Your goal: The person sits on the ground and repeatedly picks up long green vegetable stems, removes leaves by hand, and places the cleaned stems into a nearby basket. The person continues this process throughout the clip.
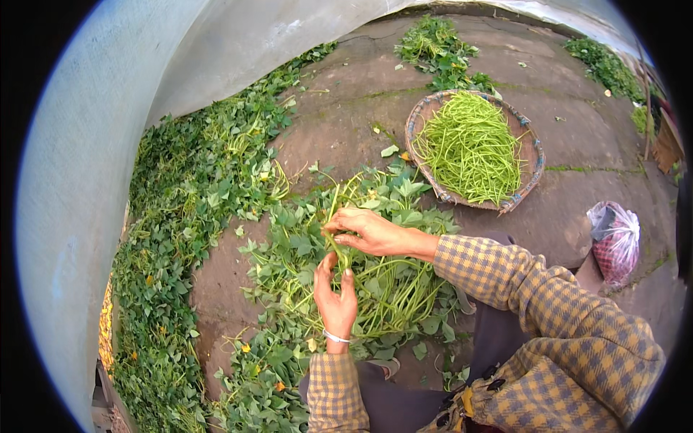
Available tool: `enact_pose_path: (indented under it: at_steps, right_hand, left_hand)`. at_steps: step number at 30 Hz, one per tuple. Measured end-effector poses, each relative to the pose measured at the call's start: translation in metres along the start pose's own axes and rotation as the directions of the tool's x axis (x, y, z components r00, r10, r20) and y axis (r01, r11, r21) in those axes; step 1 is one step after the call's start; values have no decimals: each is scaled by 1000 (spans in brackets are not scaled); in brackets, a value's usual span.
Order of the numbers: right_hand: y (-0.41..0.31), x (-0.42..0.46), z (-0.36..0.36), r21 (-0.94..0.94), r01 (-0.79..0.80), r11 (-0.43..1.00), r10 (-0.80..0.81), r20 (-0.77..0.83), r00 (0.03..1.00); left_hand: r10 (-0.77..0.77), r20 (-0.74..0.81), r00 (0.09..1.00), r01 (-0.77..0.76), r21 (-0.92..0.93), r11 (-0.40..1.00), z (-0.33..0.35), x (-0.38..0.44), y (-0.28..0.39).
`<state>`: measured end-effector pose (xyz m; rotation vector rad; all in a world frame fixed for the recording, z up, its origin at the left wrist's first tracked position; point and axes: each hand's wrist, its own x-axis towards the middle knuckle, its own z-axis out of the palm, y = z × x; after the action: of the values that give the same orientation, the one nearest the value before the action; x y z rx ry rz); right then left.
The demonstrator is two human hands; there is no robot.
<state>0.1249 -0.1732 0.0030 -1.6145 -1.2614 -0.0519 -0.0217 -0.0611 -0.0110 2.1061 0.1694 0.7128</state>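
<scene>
Over a heap of leafy green vines (400, 303), my two hands are close together at a few green stems (338, 249). My right hand (373, 233) grips the stems from above, and one end sticks up past its fingers. Just below, my left hand (335, 303), with a white bracelet at the wrist, has its thumb and fingers around the lower part of the same stems. Beyond my right hand, a round woven basket (536, 157) holds a pile of cut green stems (471, 146) without leaves.
A long bank of leafy vines (178, 216) runs along the left beside a pale plastic sheet (81, 162). Another small vine pile (436, 48) lies behind the basket. A tied clear plastic bag (617, 243) with red checked contents stands at the right on the stone paving (574, 130).
</scene>
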Motion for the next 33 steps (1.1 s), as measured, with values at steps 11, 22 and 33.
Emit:
enact_pose_path:
  at_steps: [11,22,33]
  right_hand:
    - [1,7,-9,545,-445,711,327,304,895]
    - [-2,-7,-20,16,-79,997,46,691,721]
    - [-1,-9,-10,-416,47,908,2,117,993]
  left_hand:
    - [-128,209,969,146,-73,987,-9,-1,-3]
    - [66,505,861,-223,258,940,-7,-4,-8]
    - [-404,310,861,379,138,915,-8,0,-31]
